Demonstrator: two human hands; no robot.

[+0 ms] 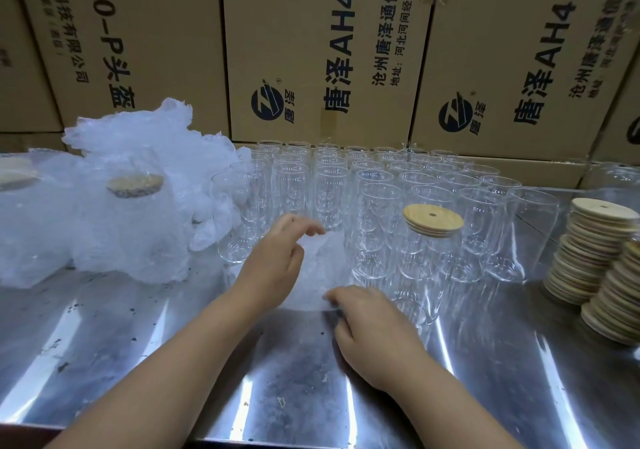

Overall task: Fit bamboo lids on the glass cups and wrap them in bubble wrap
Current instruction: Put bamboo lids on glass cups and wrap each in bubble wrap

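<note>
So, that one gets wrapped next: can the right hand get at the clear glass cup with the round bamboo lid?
Probably yes. The clear glass cup with the round bamboo lid stands in the front row, just beyond the right hand, with only bare steel table between them.

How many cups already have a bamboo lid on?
3. One lidded cup stands bare at right; one wrapped cup is at left; another lid shows at the far left edge. The bubble wrap may hide more.
</note>
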